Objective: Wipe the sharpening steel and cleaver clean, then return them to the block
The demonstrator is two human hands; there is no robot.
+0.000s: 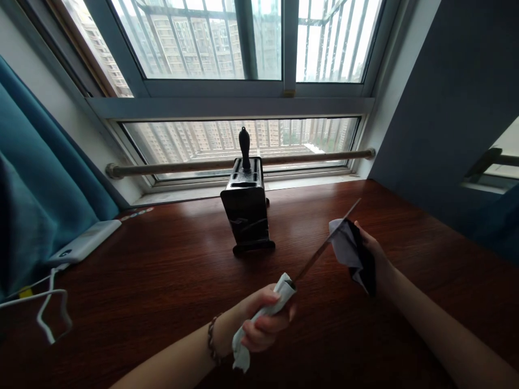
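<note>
My left hand (265, 319) is closed around the handle of a knife (316, 254). White tissue (263, 312) is wrapped about that handle, its loose end hanging below my fingers. The thin blade slants up and to the right, seen nearly edge-on. In my right hand (377, 254) is a grey and black cloth (351, 251), bunched against the blade near its tip. My right fingers are mostly hidden behind the cloth. Beyond both hands stands a black knife block (247, 216), with one dark-handled tool (244, 148) upright in a top slot.
A white power strip (87, 240) lies at the left of the brown wooden table (170, 270), by a blue curtain (48, 178). White cables (52, 302) trail from it. Behind the block, a wooden rail (304, 159) crosses below the window. A dark wall rises on the right.
</note>
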